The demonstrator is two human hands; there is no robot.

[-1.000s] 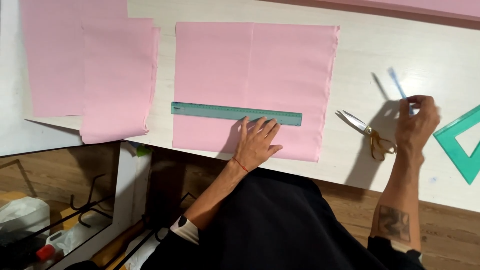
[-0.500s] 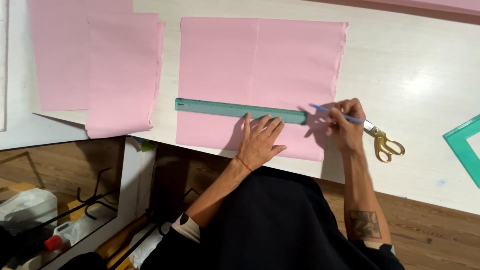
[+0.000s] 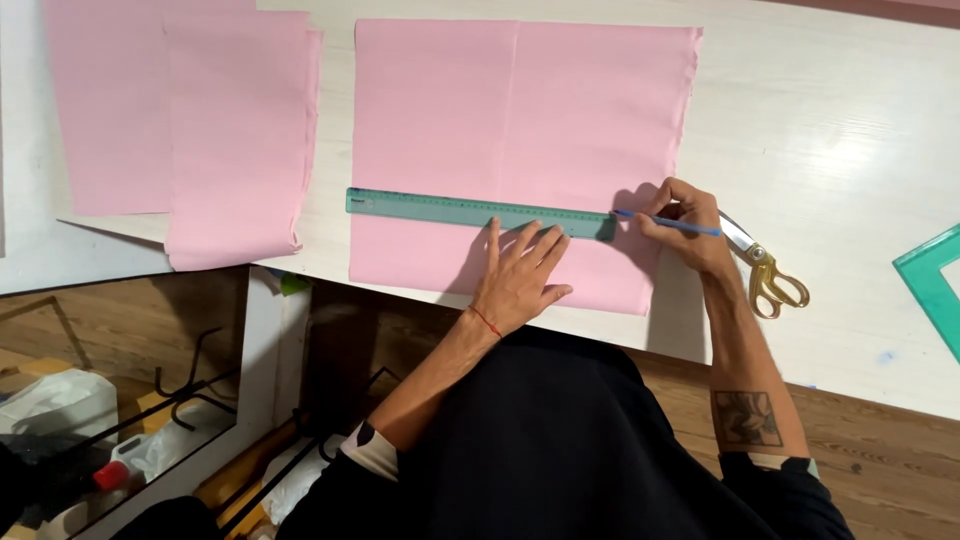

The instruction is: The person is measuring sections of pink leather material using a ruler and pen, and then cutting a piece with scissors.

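At the far left of the white bench (image 3: 820, 130), two spare pink fabric pieces (image 3: 180, 120) are lying overlapped, the nearer one hanging slightly over the bench edge. In the middle, a larger pink fabric sheet (image 3: 520, 120) is lying flat with a faint vertical crease down its centre. A teal ruler (image 3: 470, 209) is lying across its lower part, parallel to the near edge. The left hand (image 3: 520, 275) is pressing down flat, fingers spread, with the fingertips touching the ruler's near edge and the palm on the cloth; it is grasping nothing. The right hand (image 3: 685, 225) is pinching a blue pencil (image 3: 668, 222), its tip meeting the ruler's right end. Gold-handled scissors (image 3: 765, 272) are lying just beside that hand, and a teal set square (image 3: 935, 285) is sitting at the right edge.

To mark well here, the left hand should probably be bearing down evenly so the ruler is not pivoting, the pencil should be leaning lightly against the ruler's edge, and the cloth should be staying smooth beneath.

Whether any line is already showing on the fabric is too faint to tell. The pencil tip is sitting in the hand's shadow, the scissor blades are partly hidden behind the right wrist, the set square is cut off by the frame, and the clutter beneath the bench at lower left is hard to make out.
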